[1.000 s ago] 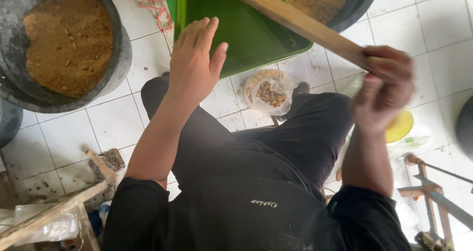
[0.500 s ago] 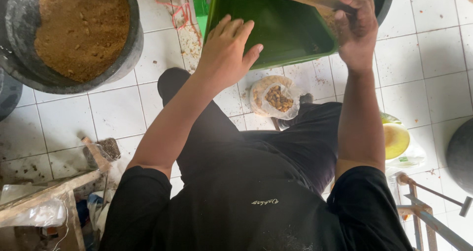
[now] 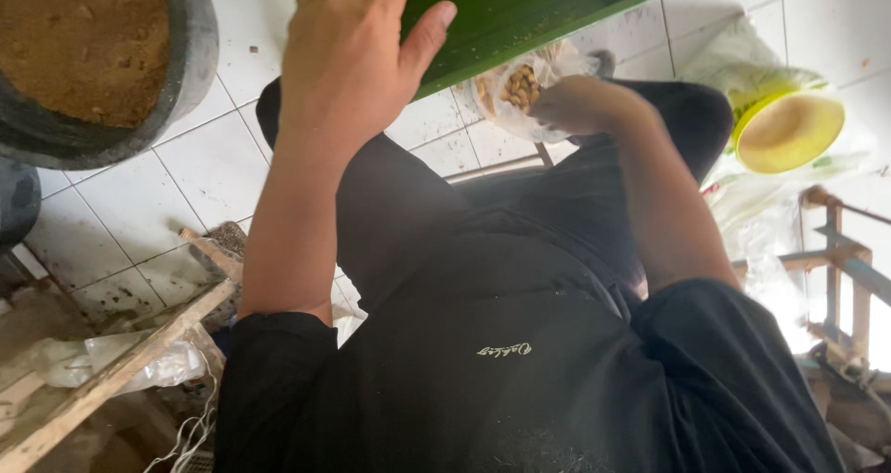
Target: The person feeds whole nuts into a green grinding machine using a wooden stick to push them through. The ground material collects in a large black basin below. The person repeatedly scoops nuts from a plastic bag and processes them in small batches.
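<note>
At the far left, a dark round tub (image 3: pixel 181 74) stood on the white tiled floor (image 3: pixel 200 171), filled nearly to its rim with brown, crumbly material; it looked untouched, with neither hand near it. Below it a wooden slat (image 3: pixel 121 366) lay slanted over crumpled clear plastic (image 3: pixel 111 362).

Toward the middle, the left hand (image 3: pixel 357 51) lay flat on the underside and edge of a green tray (image 3: pixel 520 13), its fingers (image 3: pixel 422 32) close together with the thumb set a little apart, bracing the tray where it hung tilted above the person's knees. A little brown grit clung to the tray's green surface; what it carried inside could not be seen.

Just right of that, the right hand (image 3: pixel 580 102) reached down beneath the tray's lower edge to a small clear plastic bag (image 3: pixel 520 88) of tan, nut-like pieces resting between the knees. Its fingers were curled at the bag's mouth, apparently pinching the plastic, though the tips were hidden. The bag looked only partly filled, so the filling seemed to be midway, with more left to do.

Farther right, a yellow bowl (image 3: pixel 789 129) sat on more plastic, well apart from both hands, beside a wooden frame (image 3: pixel 835 250).
</note>
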